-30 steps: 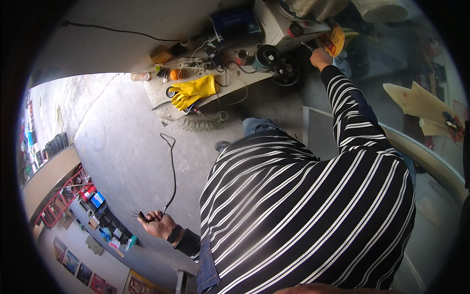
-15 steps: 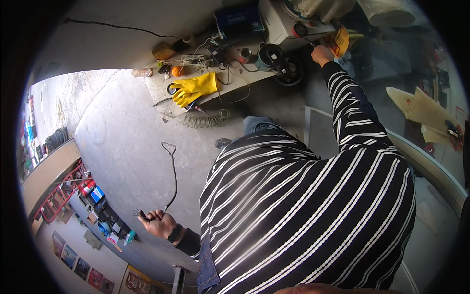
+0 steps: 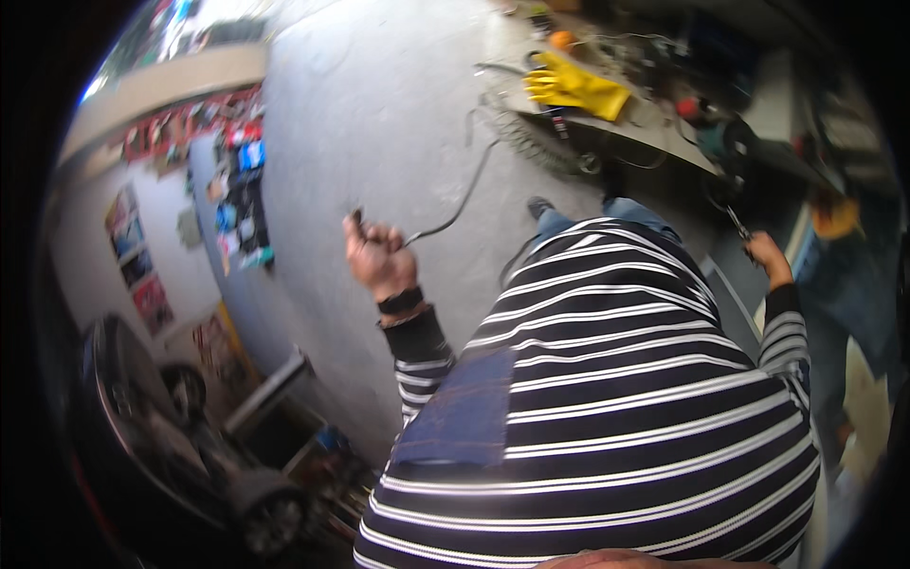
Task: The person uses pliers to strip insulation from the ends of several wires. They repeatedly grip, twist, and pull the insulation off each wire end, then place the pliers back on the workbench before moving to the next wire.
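My left hand [image 3: 381,264] is raised over the grey floor, fingers curled around a black cable [image 3: 462,204]. One length of the cable runs out from the fist in a curve. A short dark end pokes out by the thumb, too blurred for detail. On the right, beside the bench, my right hand [image 3: 770,258] is closed on a slim metal hand tool [image 3: 738,223] that looks like pliers. The tool's tip points up toward the dark green machine [image 3: 725,142] at the bench edge.
Yellow rubber gloves [image 3: 583,87] lie on the bench [image 3: 654,137], near an orange ball-like object [image 3: 563,40]. A coiled hose [image 3: 536,142] hangs at its front. Boxed goods [image 3: 248,194] line the left side; a dark car [image 3: 142,427] stands at lower left.
The view has turned, shifting the bench to the right. My right hand has drawn back from the bench's far end and now shows a metal tool. My left hand still grips the cable.
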The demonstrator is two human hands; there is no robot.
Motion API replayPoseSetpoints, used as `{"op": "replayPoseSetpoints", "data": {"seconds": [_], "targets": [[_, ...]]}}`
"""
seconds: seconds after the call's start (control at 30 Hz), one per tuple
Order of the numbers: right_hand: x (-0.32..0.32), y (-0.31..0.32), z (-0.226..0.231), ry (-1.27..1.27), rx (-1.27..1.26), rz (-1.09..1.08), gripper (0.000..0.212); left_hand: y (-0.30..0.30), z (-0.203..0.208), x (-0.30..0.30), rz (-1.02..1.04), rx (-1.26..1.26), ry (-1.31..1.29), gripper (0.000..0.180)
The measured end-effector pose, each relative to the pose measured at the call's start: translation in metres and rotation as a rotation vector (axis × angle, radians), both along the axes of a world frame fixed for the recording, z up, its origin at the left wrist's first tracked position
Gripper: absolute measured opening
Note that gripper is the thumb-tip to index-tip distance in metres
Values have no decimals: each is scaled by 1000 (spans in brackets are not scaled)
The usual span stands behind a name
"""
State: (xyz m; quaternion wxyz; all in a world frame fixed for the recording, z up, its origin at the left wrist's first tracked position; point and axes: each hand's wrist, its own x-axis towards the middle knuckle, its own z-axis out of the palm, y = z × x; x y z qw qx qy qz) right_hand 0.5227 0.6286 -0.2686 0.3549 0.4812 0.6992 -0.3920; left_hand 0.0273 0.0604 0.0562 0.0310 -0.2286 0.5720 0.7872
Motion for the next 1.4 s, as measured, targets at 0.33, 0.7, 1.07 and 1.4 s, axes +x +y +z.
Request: {"op": "replayPoseSetpoints", "data": {"seconds": [0.33, 0.7, 1.07, 1.4], "targets": [[-289, -138, 210, 1077, -117, 604, 45, 29, 33, 13, -22, 186, -2, 28], [-425, -342, 295, 1412, -374, 763, 24, -7, 61, 20, -50, 524, 96, 25], [-467, -412, 309, 1480, -513, 448, 18, -27, 67, -4, -34, 573, 261, 24], [-476, -434, 312, 1438, -803, 305, 30, -45, 34, -12, -446, -77, 473, 26]]}}
